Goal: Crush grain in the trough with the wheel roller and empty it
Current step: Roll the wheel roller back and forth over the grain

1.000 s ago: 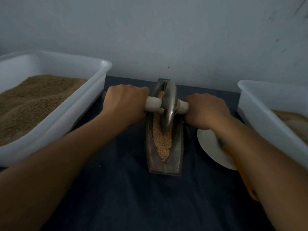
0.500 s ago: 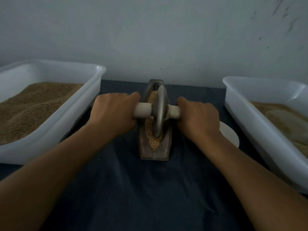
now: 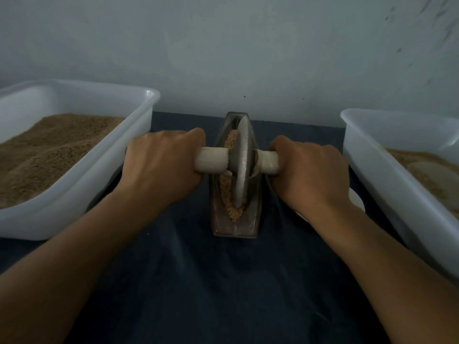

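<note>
Boat-shaped metal trough (image 3: 234, 220) sat centre frame on the dark cloth (image 3: 223, 294), grain (image 3: 233, 214) inside. Wheel roller (image 3: 242, 167) stood upright in its groove. Left hand (image 3: 161, 167) and right hand (image 3: 310, 172) each had fingers curled tight around 1 handle stub. Roller looked heavy and rigid; grain loose, spill-prone. Gripping the stubs looked right.

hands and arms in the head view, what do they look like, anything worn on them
Both are bare: the left hand and right hand wear no gloves, and no rings, watch or bracelet show on the parts in view. Both forearms are uncovered as far as the frame's edge, with no sleeve or cuff in sight. The dim light hides finer marks.
</note>
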